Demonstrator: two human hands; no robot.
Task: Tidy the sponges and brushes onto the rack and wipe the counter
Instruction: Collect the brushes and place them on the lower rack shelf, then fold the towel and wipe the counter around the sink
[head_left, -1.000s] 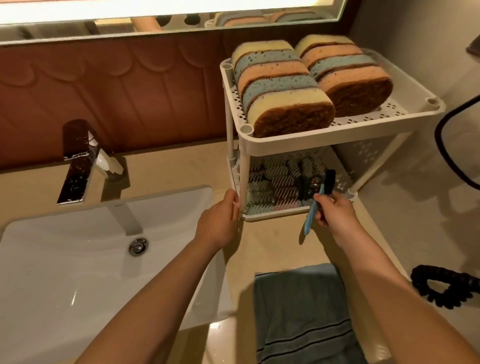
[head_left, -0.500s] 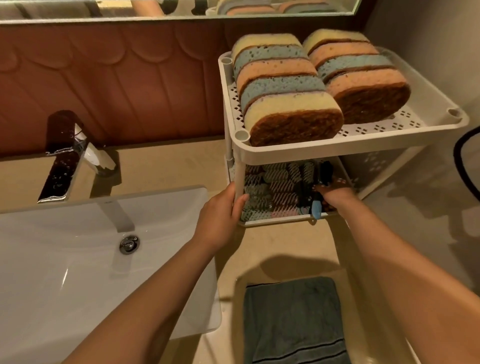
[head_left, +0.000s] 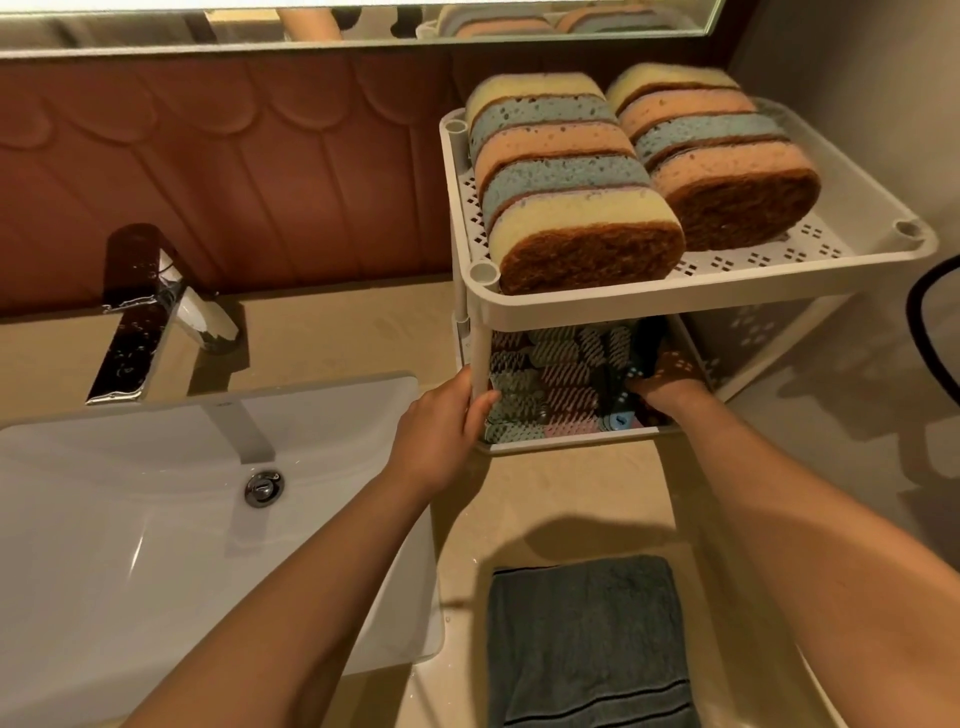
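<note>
Blue-handled, black-bristled brush (head_left: 619, 419): one second ago held by the right hand outside the front of the white perforated plastic two-tier rack (head_left: 649, 306), handle hanging over the beige surface (head_left: 550, 499). It is now inside the lower shelf, handle tip at the front lip, beside green and pink ribbed scrubbers (head_left: 563, 375). Right hand (head_left: 670, 382): reached in under the upper shelf; fingers shadowed, so I cannot tell whether they hold the brush or have let go. Left hand (head_left: 441, 421): fingers and thumb curled round the front-left post, steadying. Yellow, blue and orange sponges (head_left: 571, 182): two rows on edge, upper shelf. Folded grey towel (head_left: 587, 639): flat on the surface, untouched. Judgement: stowing nearly complete; wiping outstanding.
</note>
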